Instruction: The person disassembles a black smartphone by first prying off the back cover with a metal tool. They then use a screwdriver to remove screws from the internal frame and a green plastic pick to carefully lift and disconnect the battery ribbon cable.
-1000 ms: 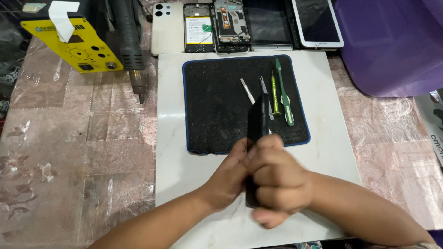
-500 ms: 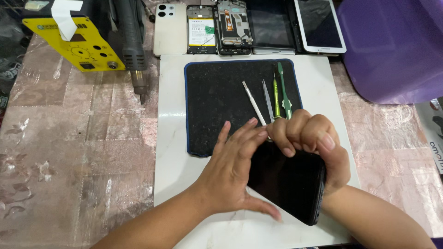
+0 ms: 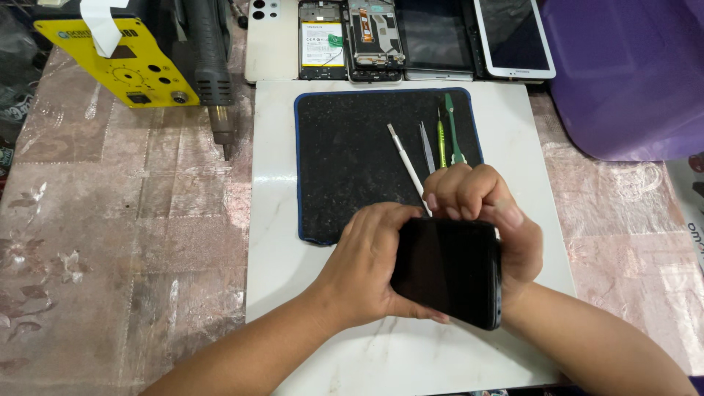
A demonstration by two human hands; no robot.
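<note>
Together, both hands grasp a black phone over the white board's near edge: left hand wraps its left side, right hand clenches its top. Tools lie on the black mat. A yellow box with white tape sits at the bench's far-left corner.

Tool ends behind right hand

i count two hands, left hand and right hand, one black phone, four slim tools on one dark mat, one yellow station.
</note>
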